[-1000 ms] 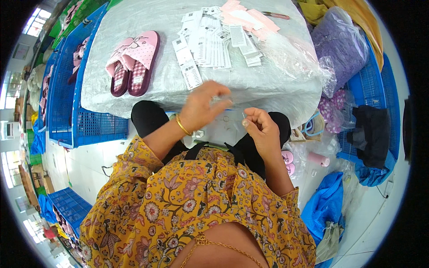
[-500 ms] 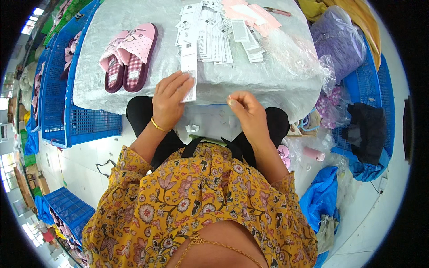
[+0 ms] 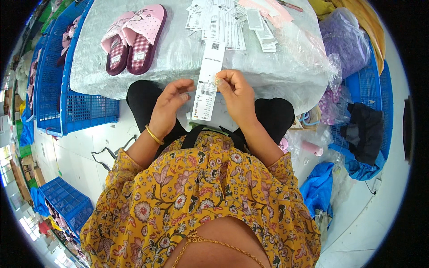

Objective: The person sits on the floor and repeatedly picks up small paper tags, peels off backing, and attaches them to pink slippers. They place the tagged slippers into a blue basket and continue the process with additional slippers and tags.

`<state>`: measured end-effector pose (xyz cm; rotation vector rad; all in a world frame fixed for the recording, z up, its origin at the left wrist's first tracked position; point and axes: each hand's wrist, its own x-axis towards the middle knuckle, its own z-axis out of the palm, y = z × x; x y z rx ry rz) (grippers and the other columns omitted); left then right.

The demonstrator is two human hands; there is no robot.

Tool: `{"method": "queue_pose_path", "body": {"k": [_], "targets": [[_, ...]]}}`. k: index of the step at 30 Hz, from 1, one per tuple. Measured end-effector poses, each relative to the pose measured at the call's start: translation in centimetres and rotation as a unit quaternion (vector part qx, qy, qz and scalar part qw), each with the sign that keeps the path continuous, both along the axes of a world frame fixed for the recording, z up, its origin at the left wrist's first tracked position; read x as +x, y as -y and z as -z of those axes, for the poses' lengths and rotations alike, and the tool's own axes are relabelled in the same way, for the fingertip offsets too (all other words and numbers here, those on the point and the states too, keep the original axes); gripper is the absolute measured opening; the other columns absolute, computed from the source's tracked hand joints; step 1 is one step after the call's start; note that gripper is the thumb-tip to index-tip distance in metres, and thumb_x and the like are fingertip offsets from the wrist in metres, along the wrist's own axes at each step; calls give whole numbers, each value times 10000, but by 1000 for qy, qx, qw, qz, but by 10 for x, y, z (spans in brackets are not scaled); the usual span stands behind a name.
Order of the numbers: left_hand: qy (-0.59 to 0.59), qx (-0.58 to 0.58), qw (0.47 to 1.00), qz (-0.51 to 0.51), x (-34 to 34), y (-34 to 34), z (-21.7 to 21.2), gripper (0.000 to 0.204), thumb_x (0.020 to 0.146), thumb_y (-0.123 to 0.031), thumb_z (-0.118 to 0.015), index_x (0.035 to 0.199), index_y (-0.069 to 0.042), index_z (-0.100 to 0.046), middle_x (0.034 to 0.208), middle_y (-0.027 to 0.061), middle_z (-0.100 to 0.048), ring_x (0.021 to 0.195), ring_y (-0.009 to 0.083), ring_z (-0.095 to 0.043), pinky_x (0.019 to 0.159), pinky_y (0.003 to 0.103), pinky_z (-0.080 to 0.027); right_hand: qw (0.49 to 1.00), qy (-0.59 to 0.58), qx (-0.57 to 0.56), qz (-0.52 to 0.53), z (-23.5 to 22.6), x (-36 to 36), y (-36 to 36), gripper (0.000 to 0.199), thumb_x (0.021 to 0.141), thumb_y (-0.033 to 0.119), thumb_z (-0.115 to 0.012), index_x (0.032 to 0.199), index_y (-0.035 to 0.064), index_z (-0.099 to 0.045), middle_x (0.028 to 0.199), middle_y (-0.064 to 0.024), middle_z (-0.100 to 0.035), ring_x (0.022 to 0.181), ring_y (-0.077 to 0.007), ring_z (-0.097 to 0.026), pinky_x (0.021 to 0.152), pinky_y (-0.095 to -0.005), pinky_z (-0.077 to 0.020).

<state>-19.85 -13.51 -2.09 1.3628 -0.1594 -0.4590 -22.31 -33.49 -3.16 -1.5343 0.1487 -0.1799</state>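
As the right hand [image 3: 237,94] pinches a white label [image 3: 207,87] at its right edge, thumb to forefinger, the left hand [image 3: 170,99] hovers just beside the opposite edge, fingers loosely curled and not touching. Long axis running away from the body, the label points its far end toward a paper pile [image 3: 223,29], its near end slightly left. Pink slippers [image 3: 145,31] sit on the plastic-covered table [image 3: 176,58], flanked by blue crates [image 3: 89,110].

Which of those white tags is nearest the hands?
The long tag between the left hand and right hand, at the right fingertips; the other tags lie piled farther back on the table.
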Motion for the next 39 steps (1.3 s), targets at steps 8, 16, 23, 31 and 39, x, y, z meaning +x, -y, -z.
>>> {"method": "queue_pose_path", "body": {"k": [8, 16, 23, 31, 39], "targets": [[-36, 42, 998, -10, -6, 26, 3, 197, 909, -60, -661, 1091, 10, -640, 953, 27, -682, 818, 72, -611, 729, 214, -503, 980, 41, -192, 33, -16, -14, -2, 125, 869, 47, -666, 989, 30, -639, 999, -91, -667, 794, -187, -620, 708, -305, -501], [121, 141, 982, 36, -7, 25, 1, 182, 878, -23, -663, 1059, -9, -655, 950, 6, -641, 836, 66, -574, 746, 214, -462, 878, 251, -403, 67, -21, -15, 3, 170, 767, 57, -716, 927, 84, -665, 1053, -52, -679, 1009, -262, -603, 870, -384, -463], [195, 133, 971, 45, -11, 34, -17, 174, 836, -9, -702, 1005, -10, -662, 925, -1, -596, 820, 63, -528, 705, 216, -427, 898, 280, -337, 32, -21, -22, 6, 180, 789, 51, -704, 958, 72, -646, 998, -64, -693, 923, -284, -643, 788, -379, -501], [246, 175, 953, -23, -2, 40, -22, 180, 833, -136, -758, 961, -48, -666, 859, -8, -623, 715, 57, -537, 634, 202, -434, 943, 181, -275, 49, -23, -34, 7, 114, 867, 43, -661, 976, 46, -630, 850, -95, -632, 742, -278, -587, 668, -352, -482], [57, 74, 994, 60, 2, 43, -8, 124, 916, -124, -673, 966, -13, -650, 813, -34, -631, 719, 16, -514, 629, 182, -426, 976, 107, -183, 55, -17, -31, 5, 116, 895, 64, -653, 1000, 23, -627, 851, -94, -630, 746, -200, -614, 695, -301, -494]]}}
